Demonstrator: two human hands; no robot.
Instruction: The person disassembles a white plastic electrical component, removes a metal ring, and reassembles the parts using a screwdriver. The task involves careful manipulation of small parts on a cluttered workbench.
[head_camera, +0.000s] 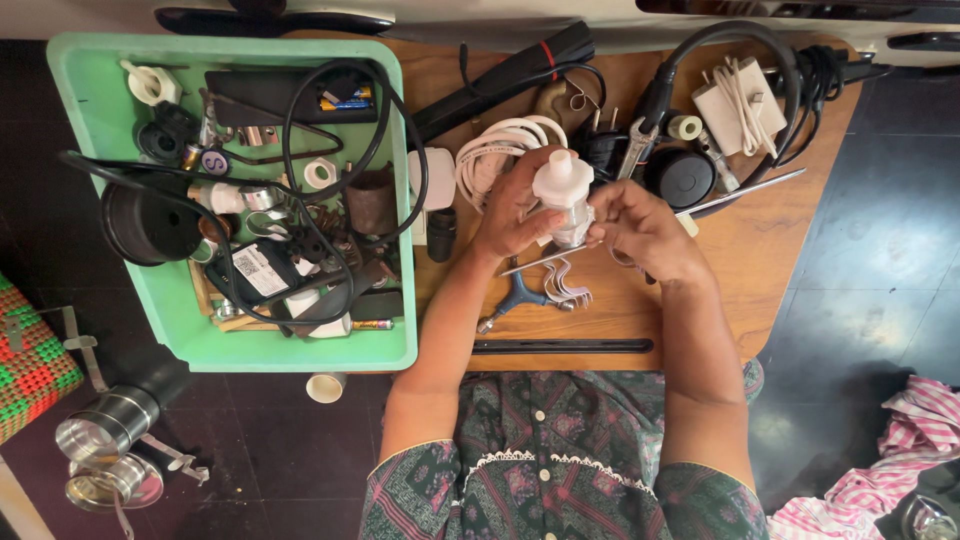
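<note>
My left hand (512, 212) and my right hand (645, 228) hold a small white and clear plastic part (564, 198) between them, raised above a round wooden table (770, 250). The left hand cups its left side. The fingertips of the right hand pinch its lower right side. Just below the hands lie bent metal wire hooks (566, 282), a thin metal rod (530, 264) and a blue-grey three-armed key tool (520, 298).
A green plastic tray (95, 90) at the left is crammed with cables, batteries, black parts and white fittings. A coiled white cable (490, 148), a white charger (735, 105), a black round cap (686, 176), a black rod (562, 346) and black cords lie on the table. Steel containers (105, 450) stand on the dark floor.
</note>
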